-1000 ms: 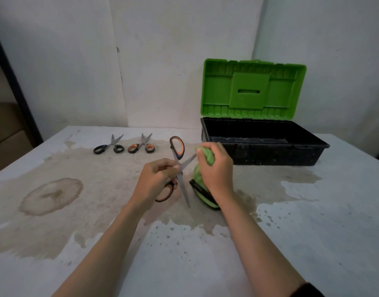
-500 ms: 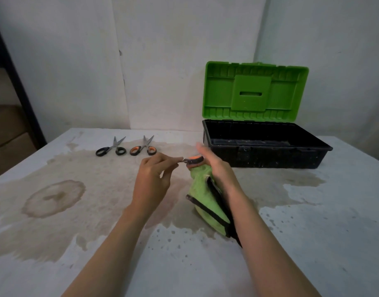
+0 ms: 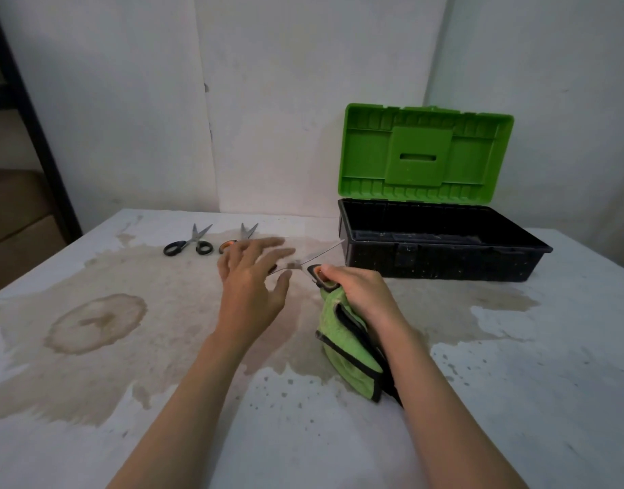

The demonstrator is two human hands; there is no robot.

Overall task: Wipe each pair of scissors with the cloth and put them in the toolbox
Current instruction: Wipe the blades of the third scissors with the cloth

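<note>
My right hand (image 3: 360,294) grips the orange-and-black handles of a pair of scissors (image 3: 315,264) together with the green cloth (image 3: 349,351), which hangs down under my wrist. The blades stand open and point toward the toolbox (image 3: 441,266). It is black, with its green lid (image 3: 427,157) raised. My left hand (image 3: 252,284) hovers just left of the blades, fingers spread, holding nothing. Two more pairs lie at the back left: a black-handled pair (image 3: 188,243) and an orange-handled pair (image 3: 245,234), the latter partly hidden by my left fingers.
The white table (image 3: 515,382) carries a large brown stain across its left and middle. White walls stand close behind the table. A dark shelf post (image 3: 31,121) and cardboard boxes (image 3: 14,220) are at the far left.
My left hand let go of the scissors and spread open. My right hand now holds them by the handles, blades open and turned toward the toolbox.
</note>
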